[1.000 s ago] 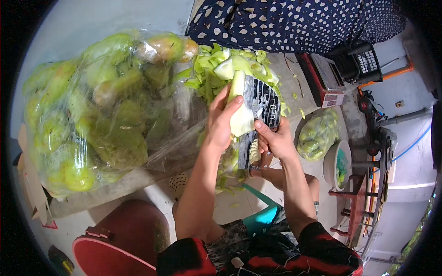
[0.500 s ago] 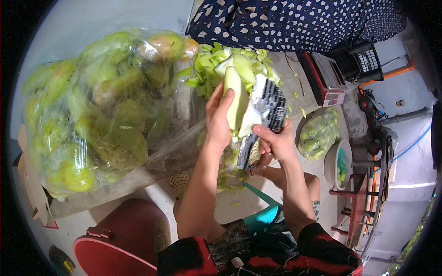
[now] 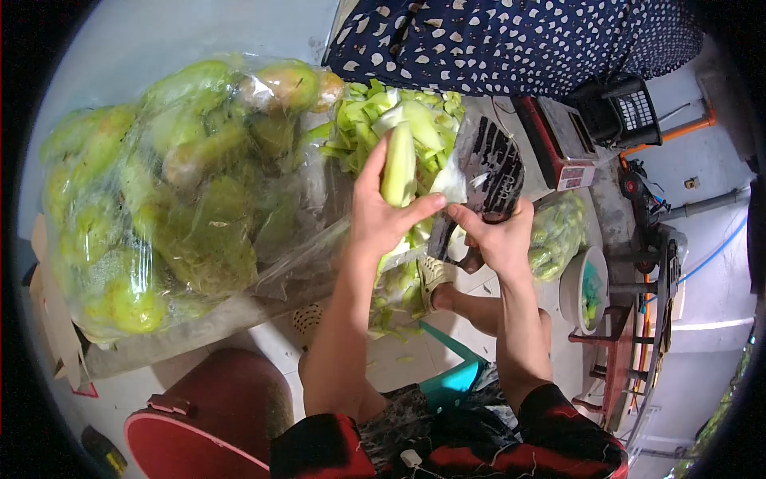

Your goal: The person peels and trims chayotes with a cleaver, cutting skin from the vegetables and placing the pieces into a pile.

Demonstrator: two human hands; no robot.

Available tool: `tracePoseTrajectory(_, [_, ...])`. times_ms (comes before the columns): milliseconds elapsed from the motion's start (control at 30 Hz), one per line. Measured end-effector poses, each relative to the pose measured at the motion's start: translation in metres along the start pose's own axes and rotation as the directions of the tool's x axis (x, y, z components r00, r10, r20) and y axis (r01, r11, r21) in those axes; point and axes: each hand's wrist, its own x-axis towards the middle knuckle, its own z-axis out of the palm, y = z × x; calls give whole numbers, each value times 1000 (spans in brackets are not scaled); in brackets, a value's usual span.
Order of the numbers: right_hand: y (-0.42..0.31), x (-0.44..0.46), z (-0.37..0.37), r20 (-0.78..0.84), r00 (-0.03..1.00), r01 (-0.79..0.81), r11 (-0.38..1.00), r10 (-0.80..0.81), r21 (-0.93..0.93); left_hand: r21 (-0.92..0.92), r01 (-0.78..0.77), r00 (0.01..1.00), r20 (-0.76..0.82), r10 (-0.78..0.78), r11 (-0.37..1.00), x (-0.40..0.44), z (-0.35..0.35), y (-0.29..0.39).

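Observation:
My left hand (image 3: pixel 379 211) is wrapped around a peeled, pale green mango (image 3: pixel 399 169), its thumb stretched toward my right hand. In my right hand (image 3: pixel 501 243) is a broad-bladed cleaver (image 3: pixel 496 164) with a dark, marked face and a bright edge. The blade stands just right of the mango; its handle is mostly covered by my fingers. Behind both hands lies a heap of green peelings and pale pieces (image 3: pixel 363 120). A large clear plastic bag of green mangoes (image 3: pixel 183 184) fills the table's left side.
A red scale (image 3: pixel 562 140) and a black basket (image 3: pixel 630 112) stand at the right. Below them are a bag of green pieces (image 3: pixel 558 231) and a white bucket (image 3: pixel 570 291). A red bin (image 3: pixel 211 407) stands at lower left. Dark patterned cloth (image 3: pixel 495 44) borders the table's far side.
The cleaver has moved right, away from the mango, and its blade has turned. My left thumb has swung off the mango toward my right hand.

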Motion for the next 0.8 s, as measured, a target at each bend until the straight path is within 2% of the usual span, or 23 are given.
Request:
tracePoseTrajectory(67, [5, 0, 0, 39, 999, 21, 1000, -21, 9, -17, -11, 1000, -17, 10, 1000, 0, 5, 2])
tracePoseTrajectory(167, [5, 0, 1, 28, 1000, 1, 998, -3, 64, 240, 31, 976, -216, 22, 970, 0, 2, -10])
tracePoseTrajectory(200, [2, 0, 0, 35, 998, -48, 995, 45, 90, 243, 28, 975, -220, 27, 970, 1, -1, -8])
tracePoseTrajectory(267, [2, 3, -1, 54, 994, -97, 988, 91, 119, 134, 182, 944, -299, -135, 974, 3, -5, -1])
tracePoseTrajectory(333, [7, 5, -1, 11, 997, -82, 989, 81, 124, 92, 164, 928, -353, -122, 982, 6, -8, -6])
tracePoseTrajectory(367, [11, 7, -3, 38, 997, -79, 984, 74, 160, -106, 243, 909, -323, -265, 964, 6, -12, -6])
tracePoseTrajectory(433, [26, 13, -5, 28, 997, -74, 974, 69, 215, -464, 339, 836, -251, -488, 819, 10, -19, -7])
tracePoseTrajectory(467, [31, 15, -6, 11, 997, -71, 962, 71, 265, -674, 359, 775, -169, -609, 645, 8, -24, -12])
tracePoseTrajectory(533, [43, 21, -10, 50, 997, -74, 951, 61, 301, -780, 358, 827, 10, -562, 513, 5, -35, -2])
tracePoseTrajectory(567, [49, 24, -13, 86, 992, -121, 923, 96, 366, -772, 352, 827, -8, -562, 529, 4, -38, 3])
tracePoseTrajectory(633, [56, 29, -13, 141, 974, -226, 844, 179, 487, -820, 358, 858, 100, -504, 447, 2, -40, 10])
tracePoseTrajectory(733, [76, 32, -12, 229, 944, -329, 727, 237, 603, -805, 385, 861, 136, -490, 452, -4, -42, 13])
tracePoseTrajectory(800, [86, 32, -10, 266, 906, -420, 610, 330, 672, -759, 403, 844, 93, -528, 511, -9, -42, 19])
